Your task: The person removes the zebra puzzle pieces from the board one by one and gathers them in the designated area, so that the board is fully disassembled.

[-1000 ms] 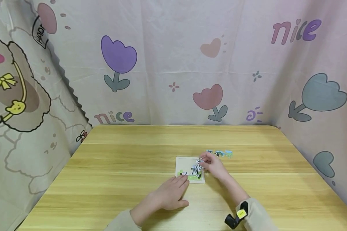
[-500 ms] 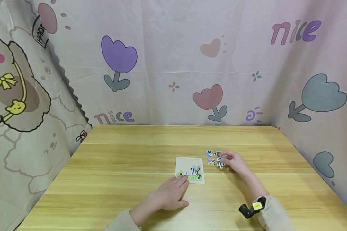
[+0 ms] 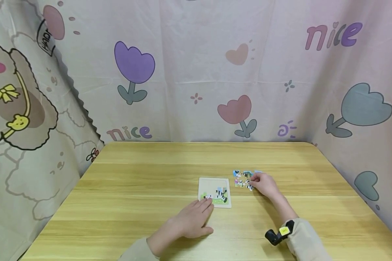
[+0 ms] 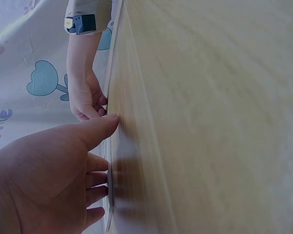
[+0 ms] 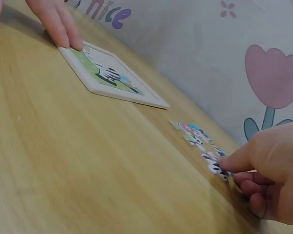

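Note:
My left hand [image 3: 194,219] lies flat with its fingertips on the lower left of a square puzzle board [image 3: 209,184]. Zebra and grass pieces [image 3: 220,197] fill the board's lower part, while its upper left shows bare backing. To the right of the board, my right hand [image 3: 264,184] pinches a black-and-white puzzle piece [image 5: 216,168] between thumb and fingers, low at the table. Other loose puzzle pieces [image 3: 236,173] lie just beyond and left of those fingertips. In the left wrist view, the board [image 4: 110,195] shows edge-on beside the left fingers.
Both hands work over a wood-grain table [image 3: 143,174]. A patterned curtain [image 3: 189,65] hangs behind it and along its sides. A black wrist camera [image 3: 278,233] sits at the right sleeve, above the tabletop.
My right hand has moved from the board's right edge, where it held a striped piece, to the loose pieces on the right. The left hand has stayed put.

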A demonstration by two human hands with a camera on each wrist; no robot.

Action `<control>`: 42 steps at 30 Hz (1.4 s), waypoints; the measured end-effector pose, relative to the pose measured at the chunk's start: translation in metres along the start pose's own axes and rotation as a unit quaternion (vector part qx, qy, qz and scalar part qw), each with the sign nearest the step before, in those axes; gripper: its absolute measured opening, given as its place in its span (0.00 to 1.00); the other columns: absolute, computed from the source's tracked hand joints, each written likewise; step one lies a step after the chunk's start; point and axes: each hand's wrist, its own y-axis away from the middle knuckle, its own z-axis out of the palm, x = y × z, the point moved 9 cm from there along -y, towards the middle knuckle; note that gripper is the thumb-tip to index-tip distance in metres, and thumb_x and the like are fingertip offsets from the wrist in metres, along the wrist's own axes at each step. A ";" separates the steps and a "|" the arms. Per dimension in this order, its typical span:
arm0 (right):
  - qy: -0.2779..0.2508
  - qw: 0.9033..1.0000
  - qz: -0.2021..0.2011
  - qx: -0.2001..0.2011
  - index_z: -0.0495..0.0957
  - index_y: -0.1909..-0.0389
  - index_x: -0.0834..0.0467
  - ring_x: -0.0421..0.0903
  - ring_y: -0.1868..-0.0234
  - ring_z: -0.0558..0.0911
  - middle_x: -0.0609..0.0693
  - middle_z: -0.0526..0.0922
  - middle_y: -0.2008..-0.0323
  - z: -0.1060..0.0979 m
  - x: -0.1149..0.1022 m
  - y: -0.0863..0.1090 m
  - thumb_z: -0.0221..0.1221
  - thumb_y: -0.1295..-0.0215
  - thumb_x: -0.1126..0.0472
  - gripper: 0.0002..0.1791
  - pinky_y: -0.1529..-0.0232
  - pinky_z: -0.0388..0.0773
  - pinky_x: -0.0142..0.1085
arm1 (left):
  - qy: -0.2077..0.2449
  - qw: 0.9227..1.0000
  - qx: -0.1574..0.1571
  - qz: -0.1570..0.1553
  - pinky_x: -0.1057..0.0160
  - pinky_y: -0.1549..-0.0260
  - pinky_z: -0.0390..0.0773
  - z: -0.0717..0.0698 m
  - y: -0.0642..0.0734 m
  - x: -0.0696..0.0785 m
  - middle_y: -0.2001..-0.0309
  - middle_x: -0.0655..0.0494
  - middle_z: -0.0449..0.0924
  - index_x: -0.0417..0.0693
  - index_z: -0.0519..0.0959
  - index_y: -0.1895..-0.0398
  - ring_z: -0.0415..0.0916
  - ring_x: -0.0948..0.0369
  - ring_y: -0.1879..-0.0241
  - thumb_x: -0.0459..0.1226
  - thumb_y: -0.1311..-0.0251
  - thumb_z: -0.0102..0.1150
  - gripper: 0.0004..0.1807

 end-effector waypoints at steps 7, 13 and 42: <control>0.006 1.000 -0.005 0.003 0.78 0.69 0.64 0.45 0.71 0.75 0.50 0.78 0.75 0.000 -0.002 -0.001 0.61 0.43 0.64 0.06 0.67 0.72 0.39 | 0.001 1.000 0.003 -0.001 0.55 0.34 0.53 0.001 0.000 -0.001 0.30 0.47 0.51 0.41 0.58 0.32 0.49 0.53 0.31 0.58 0.38 0.45 0.39; 0.006 1.000 -0.018 0.015 0.78 0.67 0.66 0.47 0.70 0.76 0.52 0.79 0.74 -0.002 -0.001 -0.002 0.60 0.42 0.64 0.08 0.67 0.73 0.40 | 0.001 1.000 0.006 0.000 0.56 0.34 0.53 0.001 0.000 -0.001 0.29 0.47 0.50 0.41 0.58 0.31 0.49 0.53 0.31 0.58 0.38 0.44 0.39; -0.027 0.989 -0.116 -0.091 0.77 0.56 0.65 0.43 0.69 0.70 0.48 0.72 0.69 0.061 -0.091 0.022 0.69 0.55 0.65 0.22 0.67 0.70 0.35 | -0.003 1.000 0.001 -0.001 0.56 0.34 0.53 0.002 0.001 0.000 0.29 0.47 0.49 0.41 0.58 0.31 0.48 0.53 0.31 0.59 0.37 0.43 0.40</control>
